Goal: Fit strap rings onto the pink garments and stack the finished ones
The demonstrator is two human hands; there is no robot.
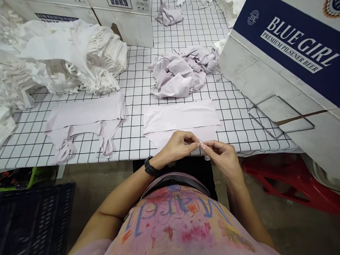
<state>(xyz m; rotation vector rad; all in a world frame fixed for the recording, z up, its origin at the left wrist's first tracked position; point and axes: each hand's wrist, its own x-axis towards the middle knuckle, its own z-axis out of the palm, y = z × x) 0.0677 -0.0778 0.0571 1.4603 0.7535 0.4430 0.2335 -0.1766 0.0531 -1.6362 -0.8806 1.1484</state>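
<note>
My left hand point(179, 145) and my right hand point(223, 155) meet fingertip to fingertip over the table's front edge. Both are closed in a pinch on something tiny between them, too small to name. A small pale bit point(207, 158) shows just below my right fingertips. Under and behind my hands a pale lilac garment point(180, 116) lies flat, its wide band folded across; my left hand covers part of its near edge. To the left, a flat stack of similar lilac garments point(86, 113) has its straps towards me.
A crumpled lilac heap point(182, 73) lies beyond the flat garment. Piles of white garments point(72, 52) fill the left. A tilted beer carton point(268, 75) with a bent wire frame point(281, 133) against it stands right. A red stool point(294, 186) is below the checked tablecloth point(135, 87).
</note>
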